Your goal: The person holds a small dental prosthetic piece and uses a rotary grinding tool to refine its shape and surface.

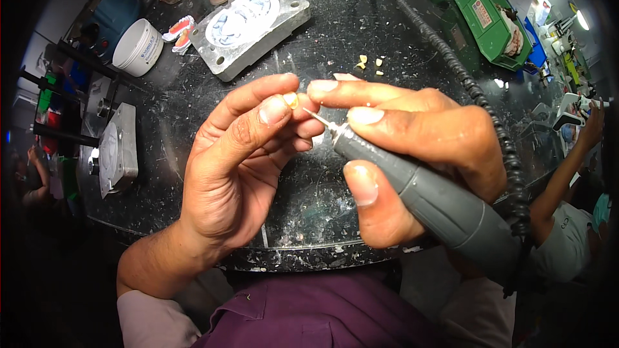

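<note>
Between the thumb and forefinger of my left hand (235, 148) is a small yellowish artificial tooth (291, 100). My right hand (425, 142) grips a dark grey rotary handpiece (432, 200) much like a pen, its thumb underneath and fingers on top. A thin pointed bur (316, 116) sticks out of its nose toward the tooth; whether the tip touches it I cannot tell. Past my hands, several loose artificial teeth (363, 61) lie on the black table (316, 219).
A metal denture flask half (258, 22) with white plaster lies at the far left, beside a denture (180, 32) and a white tub (138, 47). Another flask half (119, 151) stands at the left edge. A ribbed black cord (477, 93) and green bins (493, 22) are at right, near another person's arm (567, 161).
</note>
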`<state>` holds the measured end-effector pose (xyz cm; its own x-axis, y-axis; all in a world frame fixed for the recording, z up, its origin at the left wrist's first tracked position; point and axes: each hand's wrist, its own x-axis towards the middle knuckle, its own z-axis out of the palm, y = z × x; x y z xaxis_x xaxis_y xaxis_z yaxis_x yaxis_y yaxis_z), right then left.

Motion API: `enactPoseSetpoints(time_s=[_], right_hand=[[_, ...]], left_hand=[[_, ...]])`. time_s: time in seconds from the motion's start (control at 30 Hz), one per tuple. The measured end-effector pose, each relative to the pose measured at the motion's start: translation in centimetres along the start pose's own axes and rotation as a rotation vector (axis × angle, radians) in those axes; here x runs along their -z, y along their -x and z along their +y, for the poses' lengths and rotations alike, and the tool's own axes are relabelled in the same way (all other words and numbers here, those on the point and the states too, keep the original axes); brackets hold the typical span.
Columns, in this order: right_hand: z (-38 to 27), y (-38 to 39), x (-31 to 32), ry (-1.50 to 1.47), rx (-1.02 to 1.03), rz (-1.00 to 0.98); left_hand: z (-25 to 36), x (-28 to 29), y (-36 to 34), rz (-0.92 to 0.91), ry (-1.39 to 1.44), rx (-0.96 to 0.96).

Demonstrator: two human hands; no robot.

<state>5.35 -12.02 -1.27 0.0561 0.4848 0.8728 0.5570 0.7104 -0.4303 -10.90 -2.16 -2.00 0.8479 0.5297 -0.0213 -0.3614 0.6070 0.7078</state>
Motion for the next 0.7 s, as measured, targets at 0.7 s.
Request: enactPoseSetpoints(time_s=[0.7], right_hand=[[1.4, 1.8, -2.3, -0.261, -0.054, 0.194]], left_hand=[[-0.4, -0.3, 0.1, 0.028, 0.026, 0.012]])
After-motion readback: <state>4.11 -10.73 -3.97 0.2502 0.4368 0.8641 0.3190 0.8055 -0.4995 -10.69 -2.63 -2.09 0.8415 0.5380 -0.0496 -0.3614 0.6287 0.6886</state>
